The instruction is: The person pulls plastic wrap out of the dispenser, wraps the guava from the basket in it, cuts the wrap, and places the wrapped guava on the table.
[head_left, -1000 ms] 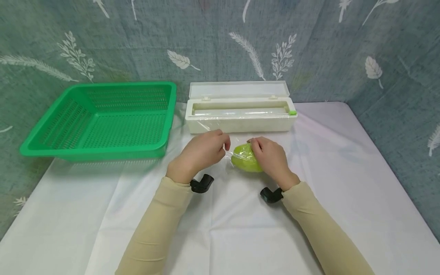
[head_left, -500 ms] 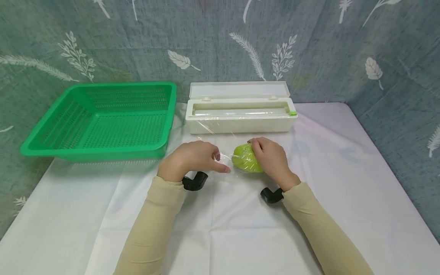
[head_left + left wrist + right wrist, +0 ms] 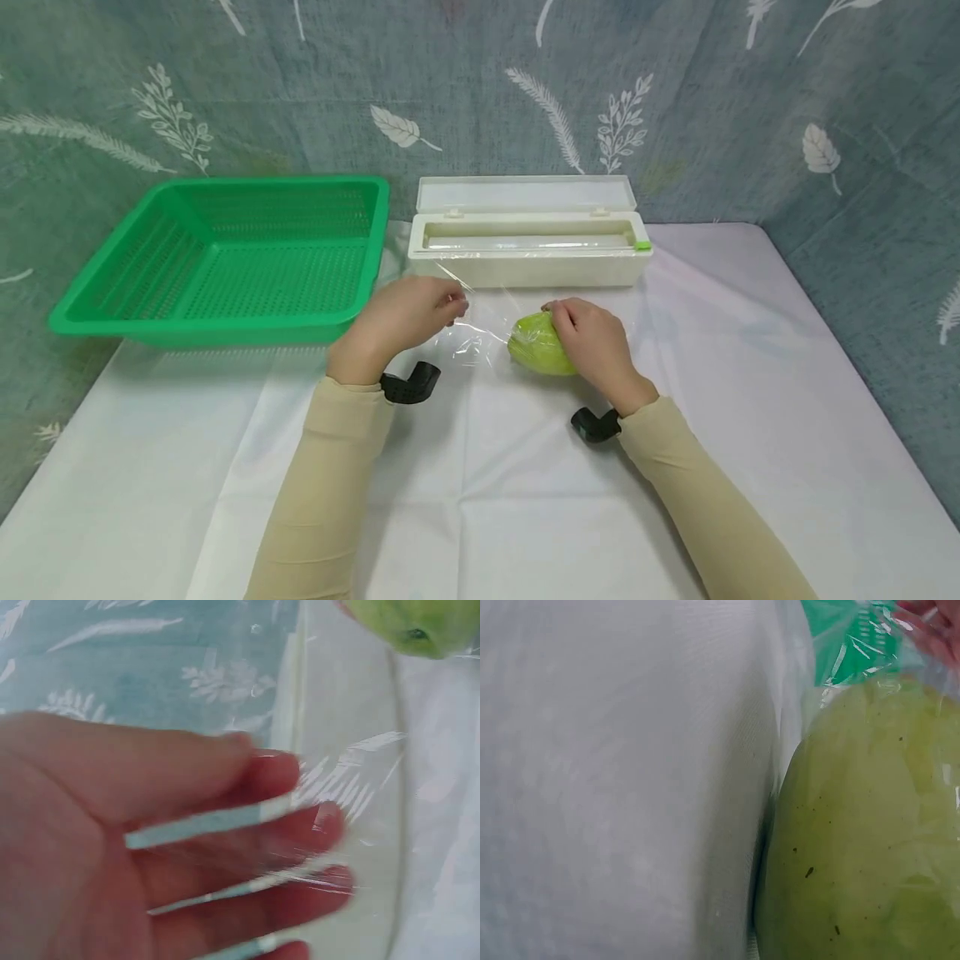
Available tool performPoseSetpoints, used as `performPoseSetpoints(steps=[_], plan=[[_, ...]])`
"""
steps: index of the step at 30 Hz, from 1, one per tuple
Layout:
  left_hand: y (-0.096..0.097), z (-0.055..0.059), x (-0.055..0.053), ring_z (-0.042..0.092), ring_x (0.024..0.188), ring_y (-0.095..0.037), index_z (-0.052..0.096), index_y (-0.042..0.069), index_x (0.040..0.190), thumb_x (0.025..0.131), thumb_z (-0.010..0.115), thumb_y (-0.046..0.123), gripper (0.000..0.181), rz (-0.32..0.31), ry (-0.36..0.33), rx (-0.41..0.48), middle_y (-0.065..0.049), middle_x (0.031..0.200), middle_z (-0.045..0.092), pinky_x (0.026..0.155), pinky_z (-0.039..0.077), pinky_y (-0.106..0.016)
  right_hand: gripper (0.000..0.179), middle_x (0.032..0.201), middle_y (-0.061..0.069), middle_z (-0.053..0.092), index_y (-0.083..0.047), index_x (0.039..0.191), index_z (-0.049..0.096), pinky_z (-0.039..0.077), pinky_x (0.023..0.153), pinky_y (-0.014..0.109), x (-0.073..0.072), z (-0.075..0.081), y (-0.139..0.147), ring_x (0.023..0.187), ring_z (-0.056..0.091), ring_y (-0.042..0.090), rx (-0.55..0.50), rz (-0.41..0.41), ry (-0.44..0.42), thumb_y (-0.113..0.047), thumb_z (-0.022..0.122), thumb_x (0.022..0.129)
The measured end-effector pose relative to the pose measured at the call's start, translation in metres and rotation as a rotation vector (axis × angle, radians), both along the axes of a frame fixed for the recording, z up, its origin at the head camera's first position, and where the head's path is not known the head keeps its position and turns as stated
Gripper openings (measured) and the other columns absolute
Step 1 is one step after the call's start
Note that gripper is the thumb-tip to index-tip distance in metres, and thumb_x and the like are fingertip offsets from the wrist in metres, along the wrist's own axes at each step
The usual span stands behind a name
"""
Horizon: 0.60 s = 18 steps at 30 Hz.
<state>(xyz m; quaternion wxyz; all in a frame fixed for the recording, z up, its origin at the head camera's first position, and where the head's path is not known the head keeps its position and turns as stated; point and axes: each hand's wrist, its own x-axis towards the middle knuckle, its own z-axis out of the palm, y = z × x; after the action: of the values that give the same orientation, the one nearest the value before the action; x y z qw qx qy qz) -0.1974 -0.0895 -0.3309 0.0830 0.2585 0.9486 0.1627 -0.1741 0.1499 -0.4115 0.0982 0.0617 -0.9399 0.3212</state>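
Note:
A smooth green fruit (image 3: 536, 348), finely speckled in the right wrist view, lies on the white cloth under clear plastic wrap (image 3: 478, 337). My right hand (image 3: 596, 346) grips the fruit and its film from the right. To the left, my left hand (image 3: 405, 315) pinches the film's edge between thumb and index finger and holds it out from the fruit. In the left wrist view the other fingers of that left hand (image 3: 225, 847) are spread behind the creased film. Behind both hands stands the white cling-film dispenser (image 3: 525, 271), lid up, with film running out over its front.
A green plastic basket (image 3: 217, 327) with slotted sides stands at the back left, close to my left forearm. A grey-green leaf-patterned cloth (image 3: 465, 100) hangs behind the table. Each wrist carries a black camera mount (image 3: 411, 383).
My left hand has let go near the fruit, opened, then pinched the film and moved left, stretching it away from the fruit. The right hand stays on the fruit.

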Motion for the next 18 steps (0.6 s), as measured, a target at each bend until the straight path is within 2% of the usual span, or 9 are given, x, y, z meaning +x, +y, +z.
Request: performPoseSetpoints(steps=[4, 9, 13, 18], plan=[[0.007, -0.008, -0.006, 0.050, 0.065, -0.012, 0.059, 0.019, 0.085, 0.093, 0.047, 0.028, 0.017, 0.022, 0.103, 0.074, 0.007, 0.071, 0.055, 0.059, 0.039, -0.029, 0.036, 0.099, -0.001, 0.064, -0.016, 0.098, 0.068, 0.043, 0.075, 0.037, 0.000, 0.000, -0.001, 0.091, 0.057, 0.018, -0.001, 0.024, 0.002, -0.028, 0.034, 0.092], [0.024, -0.023, -0.017, 0.049, 0.071, -0.012, 0.059, 0.023, 0.090, 0.093, 0.045, 0.033, 0.018, 0.054, 0.205, 0.164, 0.008, 0.079, 0.055, 0.063, 0.040, -0.031, 0.036, 0.097, -0.002, 0.064, -0.017, 0.098, 0.068, 0.044, 0.073, 0.037, 0.000, -0.001, 0.000, 0.092, 0.056, 0.018, 0.032, 0.040, 0.019, -0.028, 0.034, 0.091], [0.031, -0.031, -0.022, 0.051, 0.073, -0.011, 0.060, 0.022, 0.094, 0.093, 0.044, 0.036, 0.021, 0.075, 0.233, 0.194, 0.009, 0.081, 0.056, 0.065, 0.041, -0.032, 0.038, 0.095, -0.002, 0.063, -0.018, 0.098, 0.067, 0.044, 0.073, 0.037, 0.000, -0.004, 0.001, 0.091, 0.056, 0.017, 0.059, 0.038, 0.017, -0.029, 0.032, 0.092], [0.033, -0.029, -0.025, 0.050, 0.069, -0.012, 0.061, 0.023, 0.091, 0.092, 0.046, 0.036, 0.020, 0.121, 0.228, 0.215, 0.008, 0.076, 0.054, 0.062, 0.040, -0.031, 0.040, 0.095, -0.001, 0.064, -0.016, 0.098, 0.067, 0.045, 0.073, 0.038, -0.002, -0.002, 0.000, 0.091, 0.057, 0.019, 0.078, 0.056, 0.030, -0.030, 0.030, 0.093]])
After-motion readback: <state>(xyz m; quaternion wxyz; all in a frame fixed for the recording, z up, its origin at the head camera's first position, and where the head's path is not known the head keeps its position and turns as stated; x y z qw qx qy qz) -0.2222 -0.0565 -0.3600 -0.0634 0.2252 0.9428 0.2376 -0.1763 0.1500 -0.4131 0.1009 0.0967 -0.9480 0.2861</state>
